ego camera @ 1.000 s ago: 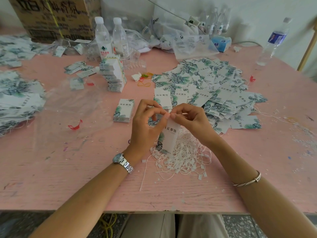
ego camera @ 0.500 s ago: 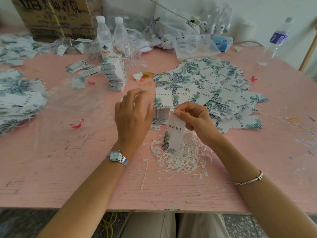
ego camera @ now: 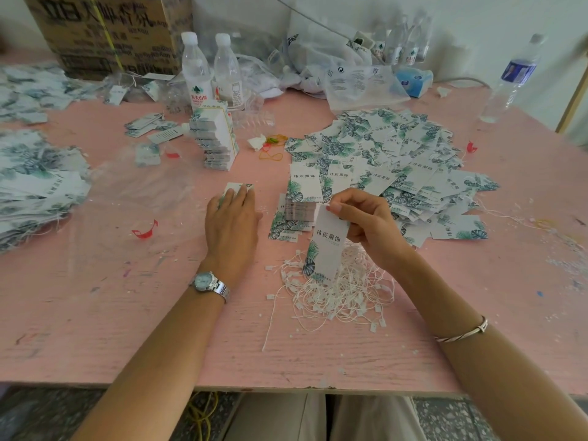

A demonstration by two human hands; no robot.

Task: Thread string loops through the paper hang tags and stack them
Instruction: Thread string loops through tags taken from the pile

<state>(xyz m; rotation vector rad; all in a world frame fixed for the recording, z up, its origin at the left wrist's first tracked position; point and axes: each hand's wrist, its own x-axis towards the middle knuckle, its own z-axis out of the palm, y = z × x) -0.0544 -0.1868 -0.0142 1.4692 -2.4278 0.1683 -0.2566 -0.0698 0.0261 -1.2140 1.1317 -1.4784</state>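
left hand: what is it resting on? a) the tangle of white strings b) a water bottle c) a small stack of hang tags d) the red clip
c: the left hand lies flat over a small stack of hang tags; the right hand pinches a single hang tag.

Held tag: white rectangular paper hang tag with green leaf print (ego camera: 327,243), upright, top pinched by right hand (ego camera: 366,224).
Strings: tangled heap of white string loops (ego camera: 340,294), beneath it.
Stack: small pile of matching tags (ego camera: 237,187), flat under left hand (ego camera: 230,224).
Loose tags: overlapping spread (ego camera: 397,160), far right.
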